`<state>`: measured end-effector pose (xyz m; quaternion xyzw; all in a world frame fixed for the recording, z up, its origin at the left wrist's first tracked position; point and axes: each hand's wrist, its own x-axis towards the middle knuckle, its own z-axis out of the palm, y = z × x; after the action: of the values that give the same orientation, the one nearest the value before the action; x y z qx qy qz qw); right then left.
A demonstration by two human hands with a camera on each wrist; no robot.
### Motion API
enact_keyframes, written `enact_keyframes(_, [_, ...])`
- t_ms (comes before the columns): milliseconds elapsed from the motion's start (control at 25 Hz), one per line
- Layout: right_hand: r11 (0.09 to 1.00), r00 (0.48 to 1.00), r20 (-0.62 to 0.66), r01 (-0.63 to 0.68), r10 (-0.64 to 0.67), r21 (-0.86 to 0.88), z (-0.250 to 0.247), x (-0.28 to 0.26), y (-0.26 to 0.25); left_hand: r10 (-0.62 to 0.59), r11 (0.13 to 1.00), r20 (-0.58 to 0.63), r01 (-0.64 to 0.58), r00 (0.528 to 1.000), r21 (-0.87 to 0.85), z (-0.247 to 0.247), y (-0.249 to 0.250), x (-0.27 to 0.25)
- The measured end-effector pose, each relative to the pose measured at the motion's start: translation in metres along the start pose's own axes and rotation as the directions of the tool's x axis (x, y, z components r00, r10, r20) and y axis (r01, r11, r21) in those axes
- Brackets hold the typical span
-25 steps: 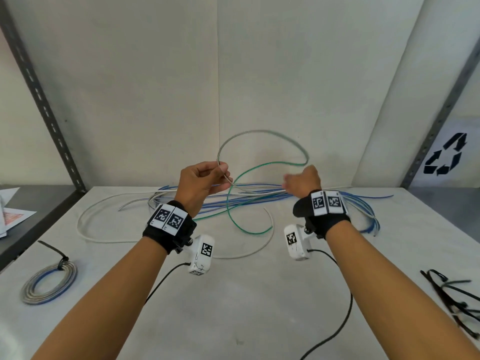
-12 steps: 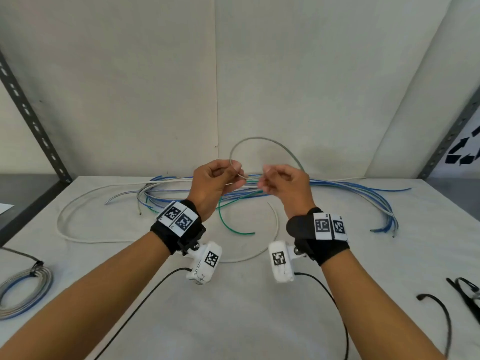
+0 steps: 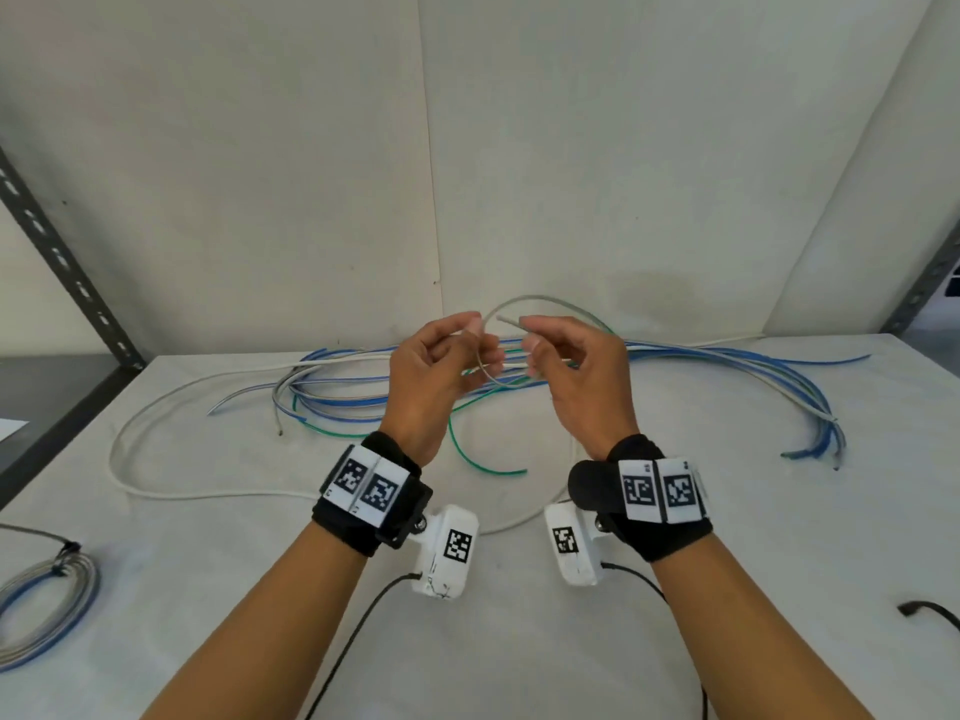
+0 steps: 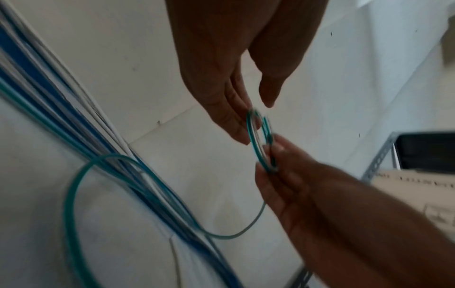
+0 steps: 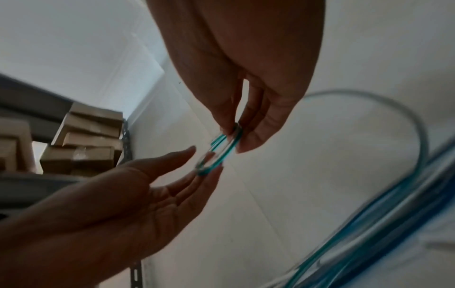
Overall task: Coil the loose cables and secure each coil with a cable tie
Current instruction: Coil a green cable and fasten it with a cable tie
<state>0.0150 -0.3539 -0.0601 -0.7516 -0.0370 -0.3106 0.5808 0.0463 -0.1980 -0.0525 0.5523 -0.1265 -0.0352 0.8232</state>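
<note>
A green-and-grey cable (image 3: 488,379) is wound into a small loop held above the table (image 3: 519,641). My right hand (image 3: 530,340) pinches this loop (image 5: 229,144) between thumb and fingers, and the cable's cut end (image 3: 503,319) sticks out at its thumb. My left hand (image 3: 467,350) faces it with fingers nearly straight. Its fingertips (image 5: 209,171) touch the loop's other side, and its thumb (image 4: 268,93) stands apart. The cable's green tail (image 3: 467,454) drops to the table and runs into the pile of loose cables (image 3: 337,397).
Blue, white and grey cables lie along the back of the table, fanning out to the right (image 3: 779,376). A white cable (image 3: 156,491) arcs at left. A tied coil (image 3: 47,605) lies at the left edge, a black tie (image 3: 930,613) at the right edge. Shelf uprights flank the table.
My right hand has come in from the right to meet the left. The wide raised loop has shrunk to a small one between both hands. My left fingers have straightened.
</note>
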Motion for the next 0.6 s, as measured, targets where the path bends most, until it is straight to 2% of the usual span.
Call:
enact_keyframes(80, [0.998,0.995,0.101,0.011,-0.005,-0.057,-0.005,0.002,-0.002,-0.072,0.994,0.011,0.073,0.997,-0.087,-0.008,0.008,0.005])
enact_keyframes(160, [0.995,0.987,0.160,0.017,-0.001,-0.096,-0.008,0.002,-0.005,-0.144,0.982,0.077,0.152,0.987,-0.115,-0.014,0.015,0.006])
enact_keyframes(240, [0.989,0.985,0.167,0.066,-0.043,-0.132,-0.009,0.000,-0.010,-0.122,0.992,0.092,0.120,0.988,0.022,-0.017,0.014,0.006])
enact_keyframes(320, [0.966,0.976,0.161,0.174,-0.144,-0.191,-0.009,-0.001,-0.016,-0.070,0.986,0.100,0.054,0.993,0.155,-0.017,0.013,0.004])
enact_keyframes(440, [0.881,0.940,0.198,0.330,-0.276,-0.339,-0.012,0.000,-0.019,-0.106,0.970,0.160,0.067,0.981,0.233,-0.020,0.016,0.000])
enact_keyframes(520, [0.834,0.929,0.229,0.362,-0.290,-0.417,-0.013,-0.001,-0.019,-0.150,0.959,0.214,0.090,0.965,0.268,-0.024,0.019,-0.003])
enact_keyframes(600, [0.833,0.927,0.239,0.368,-0.291,-0.414,-0.011,-0.004,-0.021,-0.166,0.945,0.262,0.078,0.951,0.316,-0.027,0.023,-0.005])
